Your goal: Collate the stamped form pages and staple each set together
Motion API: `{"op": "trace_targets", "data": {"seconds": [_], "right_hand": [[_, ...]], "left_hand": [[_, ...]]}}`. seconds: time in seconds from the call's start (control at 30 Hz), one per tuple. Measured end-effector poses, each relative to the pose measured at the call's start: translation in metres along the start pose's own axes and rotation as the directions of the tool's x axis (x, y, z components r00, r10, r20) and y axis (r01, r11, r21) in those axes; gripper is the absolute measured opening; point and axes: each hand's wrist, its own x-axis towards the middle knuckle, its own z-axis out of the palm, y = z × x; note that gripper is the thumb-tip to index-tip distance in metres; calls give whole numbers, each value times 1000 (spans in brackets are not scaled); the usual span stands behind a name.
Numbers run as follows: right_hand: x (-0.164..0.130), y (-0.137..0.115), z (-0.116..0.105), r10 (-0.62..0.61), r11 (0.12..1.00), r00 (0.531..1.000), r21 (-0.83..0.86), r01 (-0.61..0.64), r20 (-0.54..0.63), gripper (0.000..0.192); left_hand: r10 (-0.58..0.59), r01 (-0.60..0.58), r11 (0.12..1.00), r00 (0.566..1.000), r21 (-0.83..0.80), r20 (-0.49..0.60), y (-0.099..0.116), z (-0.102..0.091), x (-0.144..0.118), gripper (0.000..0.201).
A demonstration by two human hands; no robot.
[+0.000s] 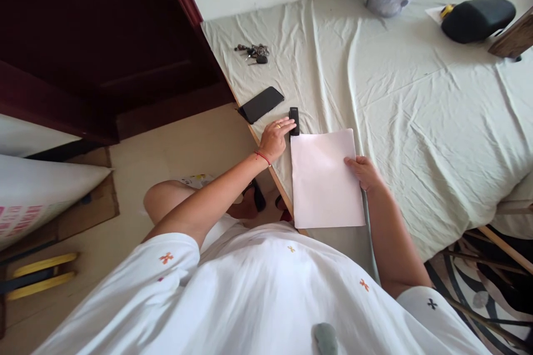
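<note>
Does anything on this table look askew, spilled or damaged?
No spill or damage stands out. Mildly odd: the black phone lies aslant with one end right at the table edge, where it might be knocked off, and the pale cloth is creased. The paper in the right hand looks intact.

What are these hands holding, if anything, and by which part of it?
The right hand holds the paper by its right edge. The left hand touches the black stapler; whether it grips cannot be told.
</note>
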Motion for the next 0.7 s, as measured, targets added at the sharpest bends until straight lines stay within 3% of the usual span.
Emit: {"op": "trace_targets", "data": {"seconds": [0.23,0.37,0.47,0.57,0.7], "right_hand": [[-3,-3,4,19,1000,1000,19,-19,-7,26],[-7,-4,4,23,999,999,-28,-24,-26,25],[-13,-3,3,9,999,1000,-53,-9,-4,27],[-21,3,2,-23,995,999,-96,27,36,32],[-32,14,-2,-105,977,994,-185,108,22,36]], "left_hand": [[26,-32,992,998,119,50,-6,9,-12,53],[29,-33,998,996,58,82,-3,11,-17,55],[28,-28,999,1000,-27,-10,-8,19,-26,53],[-84,76,995,983,-58,-161,-15,26,-31,46],[-143,140,990,981,-26,-135,-17,30,-31,37]]}}
